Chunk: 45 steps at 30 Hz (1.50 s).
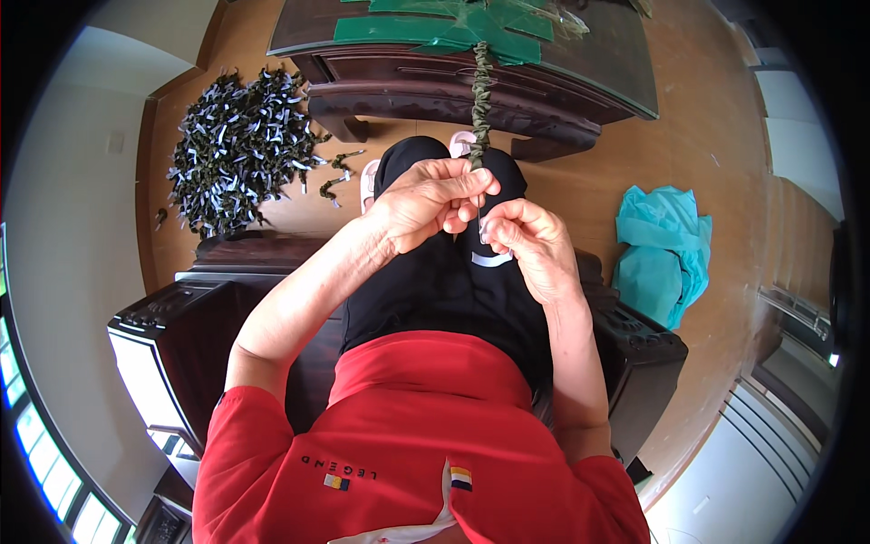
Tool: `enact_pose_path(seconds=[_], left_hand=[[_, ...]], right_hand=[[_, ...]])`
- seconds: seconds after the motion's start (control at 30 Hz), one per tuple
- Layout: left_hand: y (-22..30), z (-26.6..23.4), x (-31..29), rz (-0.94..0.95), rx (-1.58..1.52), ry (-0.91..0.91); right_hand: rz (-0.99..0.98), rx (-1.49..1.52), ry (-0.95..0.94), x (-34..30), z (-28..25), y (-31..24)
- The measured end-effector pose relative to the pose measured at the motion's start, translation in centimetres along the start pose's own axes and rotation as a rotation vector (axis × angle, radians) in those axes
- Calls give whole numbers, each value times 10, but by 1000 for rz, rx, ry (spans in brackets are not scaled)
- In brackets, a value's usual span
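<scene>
My left hand [426,201] is closed over my knees, pinching the near end of a gathered olive-green fabric tube [481,100]. The scrunched tube stretches away from me up to the table edge. A thin dark rod [478,205] sticks out toward me below the left fingertips. Just to the right, my right hand [536,247] is closed in a pinch beside the rod. From its fingers a short white strip [490,260] curves to the left over my black trousers. Whether the right fingertips also touch the rod is hidden.
A dark wooden table [435,72] with green sheets [390,30] on top stands ahead. On the floor at left lies a large heap of dark green gathered pieces with white ends [240,150]. A turquoise bag [663,249] rests at right. Dark chair arms [172,313] flank me.
</scene>
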<state>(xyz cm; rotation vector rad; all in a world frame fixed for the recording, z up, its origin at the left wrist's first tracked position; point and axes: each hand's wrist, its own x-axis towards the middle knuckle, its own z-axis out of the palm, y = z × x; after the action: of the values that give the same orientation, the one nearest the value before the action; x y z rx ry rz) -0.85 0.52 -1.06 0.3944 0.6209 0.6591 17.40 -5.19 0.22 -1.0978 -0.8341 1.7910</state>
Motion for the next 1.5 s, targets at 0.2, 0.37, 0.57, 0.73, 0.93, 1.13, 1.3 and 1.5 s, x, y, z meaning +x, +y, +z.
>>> enact_pose_path(seconds=[0.2, 0.37, 0.57, 0.73, 0.93, 1.13, 1.3, 1.5], left_hand=[[-4, 0, -2, -8, 11, 35], [-7, -5, -5, 14, 52, 36], [-4, 10, -28, 0, 448, 224], [-26, 32, -74, 185, 896, 313], [-52, 36, -93, 443, 1122, 384], [-92, 43, -88, 1271, 1751, 409], [-105, 49, -85, 1352, 1773, 411], [-89, 65, -94, 426, 635, 410]], right_hand=[[69, -123, -87, -1, 0, -9], [147, -210, -226, 13, 1, -17], [158, -369, -334, 16, 1, -13], [118, -506, -371, 10, -1, -14], [47, -514, -248, -28, 14, -15], [-258, -527, 114, -84, 37, 12], [-40, -17, 90, -92, 26, 25], [-216, -428, 283, -98, 20, 37]])
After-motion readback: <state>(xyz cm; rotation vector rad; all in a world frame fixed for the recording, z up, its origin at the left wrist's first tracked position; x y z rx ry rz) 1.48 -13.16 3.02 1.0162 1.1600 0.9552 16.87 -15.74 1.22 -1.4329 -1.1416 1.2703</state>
